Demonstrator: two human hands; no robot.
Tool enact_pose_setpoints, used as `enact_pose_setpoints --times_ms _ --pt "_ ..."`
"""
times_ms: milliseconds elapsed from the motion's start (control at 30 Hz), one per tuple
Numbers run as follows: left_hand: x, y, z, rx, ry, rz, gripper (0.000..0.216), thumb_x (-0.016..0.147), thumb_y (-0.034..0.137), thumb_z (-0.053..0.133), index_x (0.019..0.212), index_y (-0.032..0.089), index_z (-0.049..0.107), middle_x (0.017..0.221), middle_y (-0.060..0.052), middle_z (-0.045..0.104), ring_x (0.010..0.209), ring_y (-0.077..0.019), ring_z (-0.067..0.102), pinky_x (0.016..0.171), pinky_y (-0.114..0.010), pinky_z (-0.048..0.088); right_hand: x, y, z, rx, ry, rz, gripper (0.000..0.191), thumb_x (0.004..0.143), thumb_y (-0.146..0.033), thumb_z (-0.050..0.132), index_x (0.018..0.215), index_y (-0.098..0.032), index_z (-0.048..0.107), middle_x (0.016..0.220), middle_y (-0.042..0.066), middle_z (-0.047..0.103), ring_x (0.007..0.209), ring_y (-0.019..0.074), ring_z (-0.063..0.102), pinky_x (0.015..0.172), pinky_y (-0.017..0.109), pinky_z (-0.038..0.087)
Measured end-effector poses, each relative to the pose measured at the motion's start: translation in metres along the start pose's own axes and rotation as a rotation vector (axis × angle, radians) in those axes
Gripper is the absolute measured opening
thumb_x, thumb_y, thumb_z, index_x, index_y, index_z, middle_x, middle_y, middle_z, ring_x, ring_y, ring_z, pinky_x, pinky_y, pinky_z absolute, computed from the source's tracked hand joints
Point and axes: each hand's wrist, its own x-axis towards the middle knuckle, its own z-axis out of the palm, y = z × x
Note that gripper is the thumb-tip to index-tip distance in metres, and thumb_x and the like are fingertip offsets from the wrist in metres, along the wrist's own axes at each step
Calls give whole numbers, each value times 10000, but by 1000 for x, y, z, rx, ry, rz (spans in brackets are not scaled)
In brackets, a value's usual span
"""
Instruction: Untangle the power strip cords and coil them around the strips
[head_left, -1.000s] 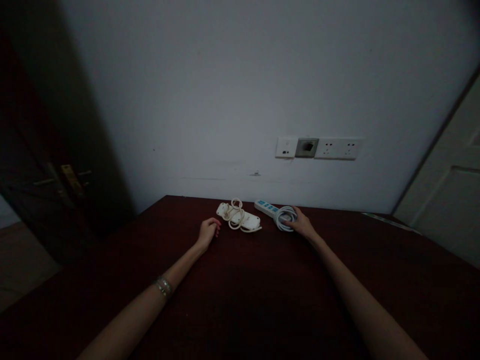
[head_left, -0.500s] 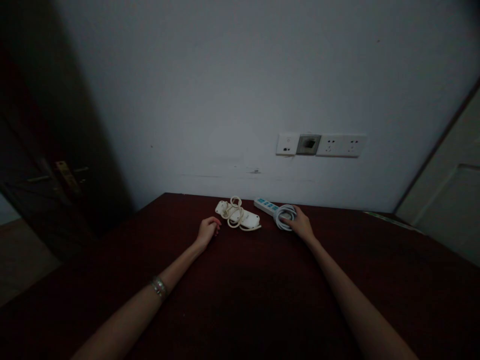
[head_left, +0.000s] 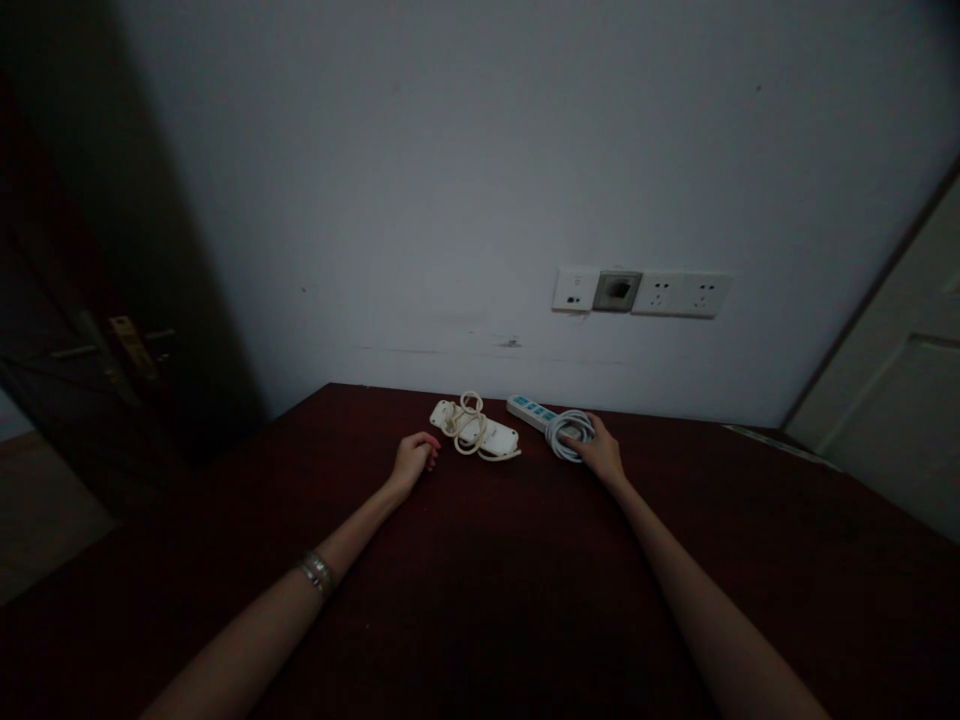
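Note:
On the dark red tabletop, my left hand [head_left: 414,460] rests on its side with the fingers loosely curled and nothing visible in them. Just beyond it to the right lies a cream-white power strip [head_left: 496,438], face down by the look of it, with its cord [head_left: 470,447] looped over it. My right hand [head_left: 601,450] grips a coiled grey-white cord [head_left: 564,440]. That coil lies over the near end of a second power strip [head_left: 534,410], white with blue socket faces. The fingertips are partly hidden behind the coil.
A pale wall stands right behind the table [head_left: 480,560], with a row of wall sockets [head_left: 671,294] above its back edge. A door with a brass handle plate [head_left: 133,345] is at the left. A flat strip [head_left: 784,447] lies near the right back edge.

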Motion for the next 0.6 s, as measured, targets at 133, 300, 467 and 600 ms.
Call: enact_pose_setpoints --times_ms 133,300,467,600 --pt "2 -2 0 3 -2 5 168 556 127 385 616 142 542 482 29 490 392 -82 444 379 -182 327 -2 -4 -2 41 61 74 664 591 -482 665 1162 -164 546 970 102 669 871 247 622 781 342 461" --pt "2 -4 -1 15 -4 21 186 564 111 371 623 143 544 484 30 484 393 -80 436 380 -181 331 2 -8 -11 100 119 147 722 564 -503 669 1164 -116 556 987 138 663 864 259 619 771 357 461" --pt "2 -4 -1 34 -7 37 178 569 101 372 608 145 540 478 31 476 384 -77 421 373 -178 309 14 -26 -37 96 199 96 818 518 -536 694 1189 -95 543 1001 154 652 872 279 611 780 390 459" --pt "0 -2 -1 37 -9 43 164 582 102 374 602 148 531 479 33 474 386 -75 422 383 -177 310 1 -55 -60 220 138 11 805 503 -508 728 1174 -104 544 975 127 658 851 262 620 771 383 478"
